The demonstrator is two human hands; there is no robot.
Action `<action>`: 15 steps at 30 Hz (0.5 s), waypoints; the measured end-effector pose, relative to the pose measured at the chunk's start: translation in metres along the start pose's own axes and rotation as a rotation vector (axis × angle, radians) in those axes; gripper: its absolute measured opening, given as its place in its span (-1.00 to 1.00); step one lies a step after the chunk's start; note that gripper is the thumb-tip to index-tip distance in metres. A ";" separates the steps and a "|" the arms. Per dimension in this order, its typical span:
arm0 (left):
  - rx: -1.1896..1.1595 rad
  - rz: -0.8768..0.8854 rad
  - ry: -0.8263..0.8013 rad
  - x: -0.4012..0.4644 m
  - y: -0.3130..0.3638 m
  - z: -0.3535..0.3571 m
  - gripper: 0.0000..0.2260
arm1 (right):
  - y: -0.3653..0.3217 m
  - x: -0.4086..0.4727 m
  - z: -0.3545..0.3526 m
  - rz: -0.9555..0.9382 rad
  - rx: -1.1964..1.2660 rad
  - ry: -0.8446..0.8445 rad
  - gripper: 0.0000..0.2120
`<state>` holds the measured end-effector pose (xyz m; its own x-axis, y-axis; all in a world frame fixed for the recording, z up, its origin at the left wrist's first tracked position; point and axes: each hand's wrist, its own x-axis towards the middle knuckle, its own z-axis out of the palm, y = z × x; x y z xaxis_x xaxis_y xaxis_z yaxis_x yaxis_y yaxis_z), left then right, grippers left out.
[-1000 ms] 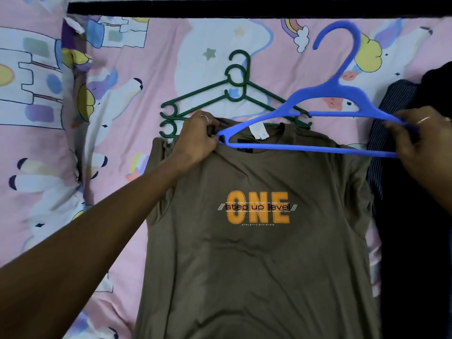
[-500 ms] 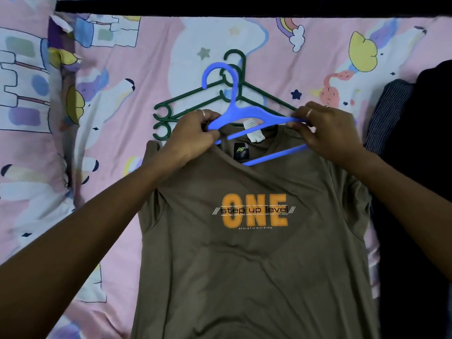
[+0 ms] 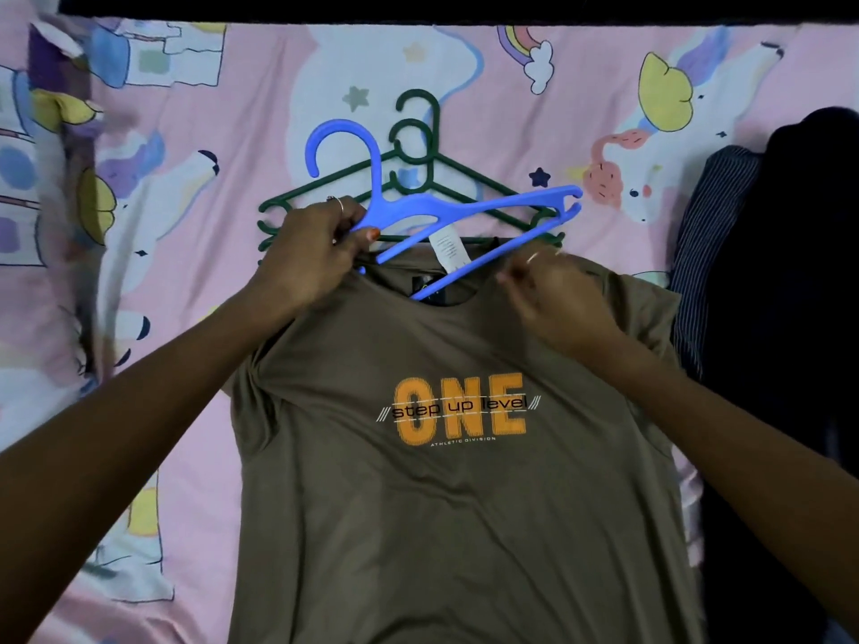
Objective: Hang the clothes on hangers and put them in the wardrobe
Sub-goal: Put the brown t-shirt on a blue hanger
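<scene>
I see the left hand gripping the blue hanger at the brown T-shirt collar, one end inside the neck. Right hand pinches the collar, blurred.

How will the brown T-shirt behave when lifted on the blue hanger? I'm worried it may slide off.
The brown T-shirt looks thin and floppy: it bunches where the left hand grips its collar, so it will likely sag. The blue hanger looks smooth and rigid, with only one end inside the neck, so the shirt could slip off if lifted now.
</scene>
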<state>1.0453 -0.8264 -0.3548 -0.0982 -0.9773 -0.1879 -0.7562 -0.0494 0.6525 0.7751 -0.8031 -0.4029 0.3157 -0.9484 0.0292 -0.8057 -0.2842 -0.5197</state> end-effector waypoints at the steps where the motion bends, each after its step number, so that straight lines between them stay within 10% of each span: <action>1: -0.025 0.007 -0.013 -0.001 0.001 -0.001 -0.74 | 0.004 -0.006 0.007 -0.062 -0.028 -0.148 -0.80; 5: -0.058 0.055 -0.033 -0.004 0.003 -0.006 -0.79 | 0.008 0.000 0.022 -0.151 -0.080 -0.421 -0.56; 15: 0.243 0.177 -0.142 -0.011 -0.017 -0.031 -0.89 | 0.026 0.020 -0.008 -0.167 -0.480 -0.472 -0.59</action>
<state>1.0794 -0.8215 -0.3415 -0.3180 -0.9270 -0.1987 -0.8498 0.1858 0.4933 0.7566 -0.8300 -0.4087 0.5514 -0.7549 -0.3551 -0.8255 -0.5550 -0.1021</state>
